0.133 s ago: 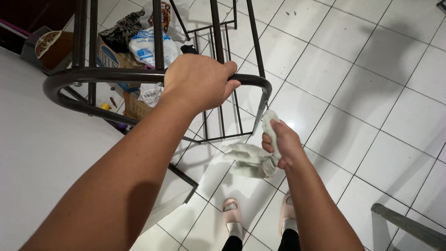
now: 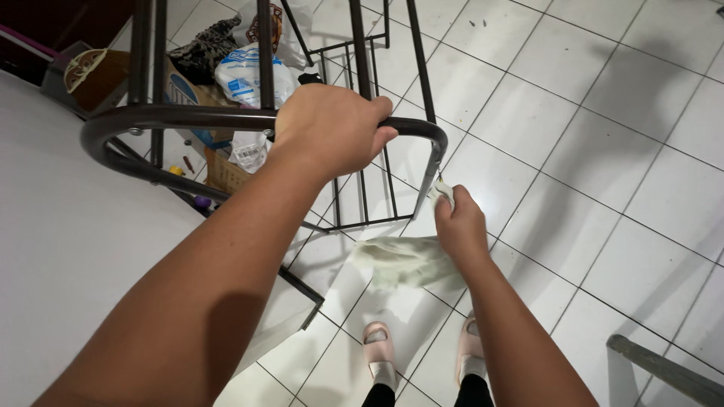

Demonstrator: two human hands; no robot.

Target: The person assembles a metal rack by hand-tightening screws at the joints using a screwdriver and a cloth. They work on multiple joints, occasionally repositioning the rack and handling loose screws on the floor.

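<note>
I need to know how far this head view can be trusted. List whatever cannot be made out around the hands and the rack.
- Left hand palm and the bar of the rack under it: covered by the hand itself.
- Rack top: cut off by the upper edge.
- Cloth end in the right hand: mostly hidden by fingers; contact with the rack leg unclear.
- Bags behind the rack: partly blocked by bars.
- Grey bar at lower right: cut off by the edge.

Your left hand (image 2: 332,132) was curled palm-down in a firm wrap, fingers folded over the far side and thumb tucked under toward you, with the forearm running straight back and down to the lower left. Your right hand (image 2: 458,226) sat lower and to the right of that grip, fingers pinched shut at the top, wrist straight, its forearm angling down to the lower right.
</note>
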